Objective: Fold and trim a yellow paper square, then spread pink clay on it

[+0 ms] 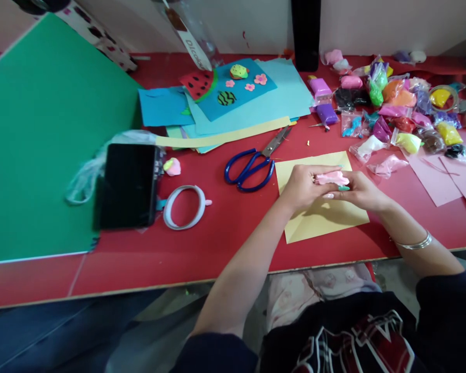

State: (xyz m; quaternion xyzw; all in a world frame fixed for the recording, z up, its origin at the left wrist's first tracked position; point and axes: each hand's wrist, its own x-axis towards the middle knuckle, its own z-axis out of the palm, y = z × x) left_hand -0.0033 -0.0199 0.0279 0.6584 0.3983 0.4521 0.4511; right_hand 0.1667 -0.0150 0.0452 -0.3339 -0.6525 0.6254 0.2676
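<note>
A soft pink lump of modelling clay (331,178) is held between my two hands, above a yellow sheet of paper (306,225) on the red table. My left hand (301,184) grips it from the left, fingers pointing right. From the other side my right hand (363,191) pinches the same clay, with fingers and thumb partly overlapping those of the left. Blue-handled scissors (256,165) lie with blades pointing away, just left of the paper. The clay's underside is hidden by my fingers.
Many bagged clay pieces (396,111) crowd the back right, near pink sheets (435,178). Blue paper with clay decorations (252,98) lies at the back. A phone (130,186), a tape roll (171,217) and a large green board (58,155) occupy the left.
</note>
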